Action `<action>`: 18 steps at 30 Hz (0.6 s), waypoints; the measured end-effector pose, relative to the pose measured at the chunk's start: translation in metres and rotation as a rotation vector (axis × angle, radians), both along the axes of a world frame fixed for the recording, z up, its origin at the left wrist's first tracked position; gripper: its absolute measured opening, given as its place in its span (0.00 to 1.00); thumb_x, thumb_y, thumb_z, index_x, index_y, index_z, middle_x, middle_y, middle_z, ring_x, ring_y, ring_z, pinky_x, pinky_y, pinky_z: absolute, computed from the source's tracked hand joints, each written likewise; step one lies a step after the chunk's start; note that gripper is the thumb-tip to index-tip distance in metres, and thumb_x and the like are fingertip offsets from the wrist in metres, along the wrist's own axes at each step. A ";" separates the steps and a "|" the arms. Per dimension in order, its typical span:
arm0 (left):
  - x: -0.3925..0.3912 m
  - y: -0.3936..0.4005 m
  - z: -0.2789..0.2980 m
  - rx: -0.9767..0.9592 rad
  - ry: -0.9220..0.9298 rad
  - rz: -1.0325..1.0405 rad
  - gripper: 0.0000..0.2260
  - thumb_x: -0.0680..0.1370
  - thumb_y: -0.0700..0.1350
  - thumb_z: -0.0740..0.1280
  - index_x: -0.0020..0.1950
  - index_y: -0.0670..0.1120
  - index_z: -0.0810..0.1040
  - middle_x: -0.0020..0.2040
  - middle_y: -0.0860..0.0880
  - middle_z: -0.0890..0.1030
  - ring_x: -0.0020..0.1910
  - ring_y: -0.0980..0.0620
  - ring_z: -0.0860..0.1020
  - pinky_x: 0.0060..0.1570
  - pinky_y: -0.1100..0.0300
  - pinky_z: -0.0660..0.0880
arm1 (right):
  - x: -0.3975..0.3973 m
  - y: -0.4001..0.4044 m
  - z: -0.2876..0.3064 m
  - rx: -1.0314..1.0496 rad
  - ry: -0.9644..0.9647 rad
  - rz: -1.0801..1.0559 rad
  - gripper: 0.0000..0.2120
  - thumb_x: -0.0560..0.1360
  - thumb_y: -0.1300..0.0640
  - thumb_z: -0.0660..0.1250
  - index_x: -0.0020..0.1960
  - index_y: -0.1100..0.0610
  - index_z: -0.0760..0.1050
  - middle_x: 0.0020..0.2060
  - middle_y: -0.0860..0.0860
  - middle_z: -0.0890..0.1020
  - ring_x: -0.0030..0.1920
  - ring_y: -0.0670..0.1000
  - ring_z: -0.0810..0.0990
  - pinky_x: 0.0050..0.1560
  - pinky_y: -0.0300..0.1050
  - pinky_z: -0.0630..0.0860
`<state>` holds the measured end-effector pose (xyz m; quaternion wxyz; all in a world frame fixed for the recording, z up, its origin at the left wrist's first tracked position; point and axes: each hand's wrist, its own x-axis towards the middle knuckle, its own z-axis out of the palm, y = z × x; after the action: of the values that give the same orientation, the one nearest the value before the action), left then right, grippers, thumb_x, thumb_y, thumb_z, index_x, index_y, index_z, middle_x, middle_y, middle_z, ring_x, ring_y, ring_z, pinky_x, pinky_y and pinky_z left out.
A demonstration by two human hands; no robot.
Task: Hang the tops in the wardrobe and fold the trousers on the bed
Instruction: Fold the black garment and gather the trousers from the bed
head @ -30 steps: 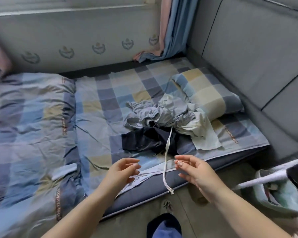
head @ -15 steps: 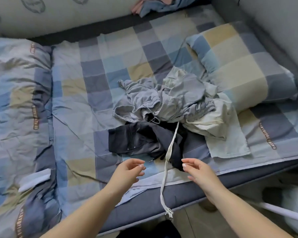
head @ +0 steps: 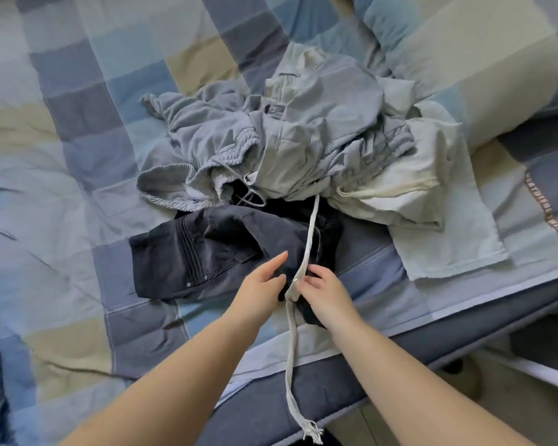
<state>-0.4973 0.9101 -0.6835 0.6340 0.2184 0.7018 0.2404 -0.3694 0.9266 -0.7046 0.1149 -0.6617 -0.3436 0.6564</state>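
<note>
While the right hand [head: 322, 294] pinches the white drawstring [head: 308, 249] aside, the left hand [head: 261, 284] — fingers straight — reaches the dark trousers [head: 207, 252] at twelve o'clock.

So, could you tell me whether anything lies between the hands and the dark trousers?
Yes: a pale drawstring runs across the dark trousers, between the left hand and right hand. The right fingers touch it.
</note>
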 end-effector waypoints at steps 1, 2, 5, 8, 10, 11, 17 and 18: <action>0.003 0.003 -0.006 -0.008 -0.040 0.030 0.21 0.81 0.39 0.59 0.71 0.58 0.69 0.57 0.59 0.74 0.55 0.59 0.73 0.49 0.69 0.71 | -0.003 0.000 -0.003 -0.007 0.032 0.006 0.24 0.76 0.56 0.67 0.70 0.55 0.66 0.53 0.46 0.81 0.49 0.42 0.78 0.44 0.29 0.70; 0.007 0.006 -0.013 -0.021 -0.087 0.079 0.21 0.81 0.39 0.58 0.72 0.55 0.68 0.59 0.55 0.76 0.56 0.57 0.74 0.55 0.64 0.71 | -0.004 0.000 -0.005 -0.014 0.057 0.016 0.24 0.76 0.55 0.68 0.69 0.54 0.66 0.50 0.45 0.82 0.49 0.42 0.78 0.47 0.32 0.71; 0.015 0.009 -0.023 -0.037 -0.111 0.252 0.17 0.81 0.41 0.59 0.70 0.50 0.71 0.59 0.47 0.79 0.56 0.51 0.78 0.61 0.55 0.73 | -0.006 0.002 -0.005 0.020 0.101 -0.013 0.13 0.76 0.58 0.66 0.60 0.52 0.73 0.43 0.45 0.83 0.44 0.43 0.82 0.44 0.35 0.76; 0.014 0.004 -0.024 -0.024 -0.010 0.426 0.10 0.79 0.46 0.65 0.59 0.49 0.81 0.59 0.46 0.81 0.60 0.47 0.77 0.64 0.49 0.72 | 0.008 0.010 -0.002 0.117 0.056 -0.281 0.13 0.76 0.64 0.61 0.50 0.46 0.72 0.40 0.48 0.80 0.32 0.40 0.80 0.35 0.33 0.75; 0.011 -0.001 -0.018 -0.027 -0.058 0.495 0.08 0.77 0.48 0.67 0.50 0.46 0.84 0.54 0.44 0.83 0.56 0.44 0.79 0.60 0.46 0.73 | 0.029 0.018 -0.003 0.164 -0.056 -0.467 0.13 0.75 0.64 0.59 0.51 0.47 0.72 0.36 0.49 0.76 0.27 0.41 0.75 0.31 0.35 0.73; 0.008 -0.005 -0.016 -0.030 -0.073 0.510 0.09 0.77 0.47 0.68 0.50 0.43 0.83 0.52 0.42 0.83 0.53 0.43 0.79 0.56 0.47 0.72 | 0.040 0.022 -0.005 0.185 -0.124 -0.511 0.12 0.76 0.63 0.59 0.52 0.48 0.72 0.35 0.49 0.75 0.27 0.43 0.73 0.31 0.37 0.71; -0.025 -0.019 -0.022 -0.076 0.150 0.670 0.18 0.76 0.42 0.70 0.65 0.42 0.75 0.61 0.42 0.78 0.59 0.43 0.78 0.64 0.46 0.72 | 0.081 0.050 -0.032 0.313 -0.541 -0.289 0.10 0.76 0.62 0.61 0.45 0.46 0.73 0.53 0.52 0.77 0.46 0.51 0.75 0.44 0.42 0.69; -0.028 -0.020 -0.024 -0.076 0.170 0.651 0.19 0.76 0.42 0.70 0.66 0.42 0.74 0.62 0.42 0.78 0.60 0.43 0.77 0.64 0.46 0.72 | 0.079 0.052 -0.039 0.340 -0.571 -0.145 0.09 0.75 0.61 0.63 0.46 0.48 0.76 0.56 0.53 0.76 0.49 0.50 0.74 0.49 0.42 0.69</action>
<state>-0.5255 0.8903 -0.7078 0.4709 -0.0217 0.7936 0.3847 -0.2903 0.9783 -0.7438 0.1692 -0.8127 -0.4187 0.3682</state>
